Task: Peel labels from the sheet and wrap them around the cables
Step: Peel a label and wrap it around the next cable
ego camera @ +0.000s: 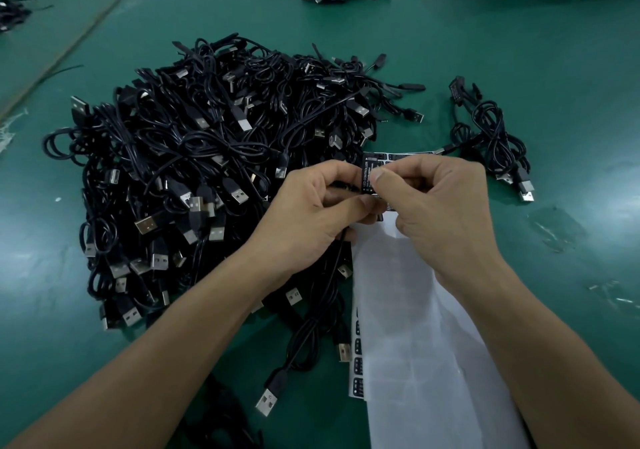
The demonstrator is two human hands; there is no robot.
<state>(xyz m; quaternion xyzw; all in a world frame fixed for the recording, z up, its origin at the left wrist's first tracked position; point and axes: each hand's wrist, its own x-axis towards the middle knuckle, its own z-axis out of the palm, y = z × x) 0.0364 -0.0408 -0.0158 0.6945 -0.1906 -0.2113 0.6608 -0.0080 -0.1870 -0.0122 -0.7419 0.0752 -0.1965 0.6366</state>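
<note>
Over green table (485, 68), left hand (311, 213) grips cable (325, 293); right hand (446, 206) pinches label (367, 178) just beside.

Black white-printed label (367, 175) raised over white backing sheet (415, 310), flat on desk (519, 68); black USB cables (207, 158) heaped just left.

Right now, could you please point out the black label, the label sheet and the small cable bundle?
black label (366, 172), head view, printed face
label sheet (415, 327), head view, bare white backing
small cable bundle (501, 149), head view, tangled loops
</note>
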